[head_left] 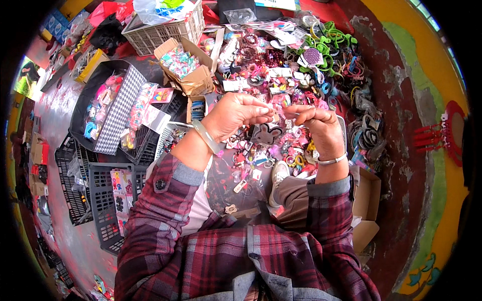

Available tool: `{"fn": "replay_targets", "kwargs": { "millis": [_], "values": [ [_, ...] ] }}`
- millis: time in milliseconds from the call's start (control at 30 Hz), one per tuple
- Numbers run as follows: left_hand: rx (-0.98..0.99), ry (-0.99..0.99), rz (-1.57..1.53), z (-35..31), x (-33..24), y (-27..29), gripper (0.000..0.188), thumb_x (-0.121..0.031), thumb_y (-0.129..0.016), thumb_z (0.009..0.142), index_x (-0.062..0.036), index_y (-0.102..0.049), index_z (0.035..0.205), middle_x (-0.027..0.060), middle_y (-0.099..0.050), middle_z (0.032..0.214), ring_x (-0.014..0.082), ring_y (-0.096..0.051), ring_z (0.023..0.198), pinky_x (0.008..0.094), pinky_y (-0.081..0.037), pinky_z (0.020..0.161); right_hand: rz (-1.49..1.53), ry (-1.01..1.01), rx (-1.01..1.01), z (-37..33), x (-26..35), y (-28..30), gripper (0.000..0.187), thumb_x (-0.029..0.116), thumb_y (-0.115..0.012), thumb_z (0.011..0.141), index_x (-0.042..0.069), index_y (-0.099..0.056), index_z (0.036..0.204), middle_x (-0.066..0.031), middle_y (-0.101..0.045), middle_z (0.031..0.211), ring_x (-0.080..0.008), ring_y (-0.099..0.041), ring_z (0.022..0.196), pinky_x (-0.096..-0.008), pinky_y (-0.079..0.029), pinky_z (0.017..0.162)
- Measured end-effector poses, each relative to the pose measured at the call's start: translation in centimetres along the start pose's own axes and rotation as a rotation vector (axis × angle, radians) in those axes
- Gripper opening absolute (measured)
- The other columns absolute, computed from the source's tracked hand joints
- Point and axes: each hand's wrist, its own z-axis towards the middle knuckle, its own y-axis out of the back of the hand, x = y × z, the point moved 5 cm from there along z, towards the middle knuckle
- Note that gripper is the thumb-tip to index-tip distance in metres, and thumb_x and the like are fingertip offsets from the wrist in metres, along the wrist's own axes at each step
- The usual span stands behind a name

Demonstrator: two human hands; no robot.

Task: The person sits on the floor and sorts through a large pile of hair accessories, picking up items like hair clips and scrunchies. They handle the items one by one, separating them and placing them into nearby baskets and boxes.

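Over a heap of small hair accessories, my left hand and my right hand face each other a short gap apart. Thumb and fingers of each are pinched together. Whatever lies between the fingertips is too small and too lost against the colourful heap to name. A pale bangle circles my left wrist, a thin silver one my right. Just below the hands, a grey rabbit-face piece lies among bands, clips and beads. Bright green hair bands are bunched at the far right of the heap.
Left of the heap stand an open cardboard box of small packets and a houndstooth-sided box with packaged items. Black plastic crates sit lower left, a beige crate farther back. An open cardboard carton stands beside my right forearm.
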Motion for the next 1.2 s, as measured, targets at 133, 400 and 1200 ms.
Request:
{"fn": "replay_targets", "kwargs": {
  "millis": [133, 400, 1200],
  "values": [
    [0.0, -0.024, -0.011, 0.0, 0.1, 0.1, 0.019, -0.005, -0.057, 0.083, 0.0068, -0.06, 0.098, 0.0162, -0.064, 0.095, 0.0218, -0.064, 0.087, 0.0271, -0.052, 0.078, 0.092, 0.073, 0.047, 0.0, 0.3, 0.3, 0.019, -0.006, -0.047, 0.072, 0.0, -0.064, 0.073, -0.0155, -0.062, 0.101, -0.0222, -0.059, 0.095, -0.0296, -0.045, 0.081],
    [-0.01, -0.132, 0.185, 0.0, -0.3, 0.7, 0.019, -0.005, -0.056, 0.084, 0.0054, -0.061, 0.099, 0.013, -0.064, 0.094, 0.0181, -0.063, 0.085, 0.0264, -0.05, 0.077, 0.071, -0.103, -0.286, 0.2, 0.3, 1.3, 0.02, 0.012, -0.054, 0.086, 0.002, -0.063, 0.1, -0.0099, -0.063, 0.1, -0.0154, -0.059, 0.094, -0.0264, -0.044, 0.078],
    [0.111, -0.132, 0.406, 0.2, 0.6, -1.4, 0.015, -0.01, -0.063, 0.081, 0.0012, -0.063, 0.09, 0.0039, -0.063, 0.077, 0.0079, -0.058, 0.068, 0.0208, -0.047, 0.063, -0.589, -0.056, 0.034, 0.2, -1.9, -1.9, 0.016, 0.014, -0.065, 0.079, -0.002, -0.067, 0.081, -0.0031, -0.061, 0.065, -0.0073, -0.053, 0.059, -0.023, -0.042, 0.052]
  ]
}}
